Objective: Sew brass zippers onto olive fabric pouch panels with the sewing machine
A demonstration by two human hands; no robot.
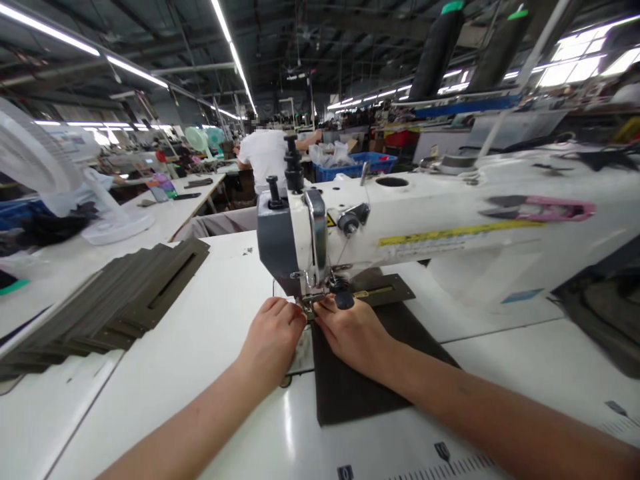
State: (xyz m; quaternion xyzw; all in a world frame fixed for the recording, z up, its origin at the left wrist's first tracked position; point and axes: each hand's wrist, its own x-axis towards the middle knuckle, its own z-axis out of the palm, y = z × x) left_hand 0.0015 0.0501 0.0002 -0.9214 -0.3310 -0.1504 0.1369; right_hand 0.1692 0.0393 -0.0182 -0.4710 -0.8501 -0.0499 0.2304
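Steadying dk. fabric panel under R hand, w/ L hand just beside, keep pressure light & even, fingertips clear of sewing m/c directly ahead; fingers bunched, cannot tell if either hand pinches fabric.

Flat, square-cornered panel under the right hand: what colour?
Plain dark brown; the panel shows best in the head view.

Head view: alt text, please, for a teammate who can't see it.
Left hand and right hand are close together at the needle end of a white sewing machine, the right over a dark panel; overlapping dark pieces lie to the left.
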